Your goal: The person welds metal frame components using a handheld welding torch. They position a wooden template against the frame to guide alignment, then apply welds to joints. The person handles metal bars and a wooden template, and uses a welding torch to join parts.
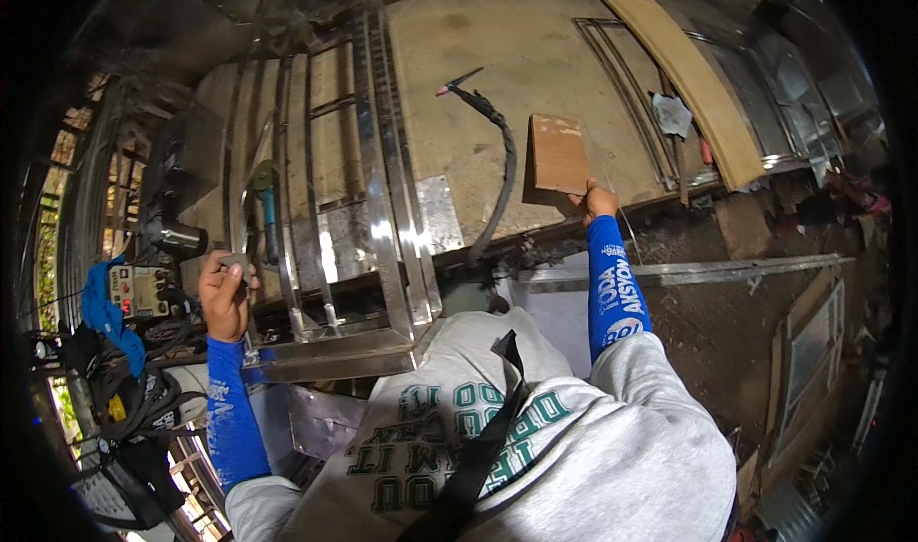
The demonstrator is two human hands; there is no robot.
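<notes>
My right hand [598, 202] is closed on the near edge of a flat brown wooden board [559, 155], which is tilted over the workbench [449, 26]. Off to the left, my left hand [226, 298] is raised beside the shiny metal tube frame [378, 188]. Its thumb and fingers pinch a small dark grey piece [235, 259] whose kind I cannot make out. Between my hands lies a welding torch [457, 90] with a pink nozzle, its black cable running to the bench's near edge. A teal angle grinder [267, 203] rests among the frame's tubes.
A long tan plank [684, 83] lies over another metal frame [626, 97] at the right. A welding machine [143, 292] with knobs and a blue cloth [113, 317] are at the left. Near the lower right, a long metal bar [698, 271] crosses above the floor.
</notes>
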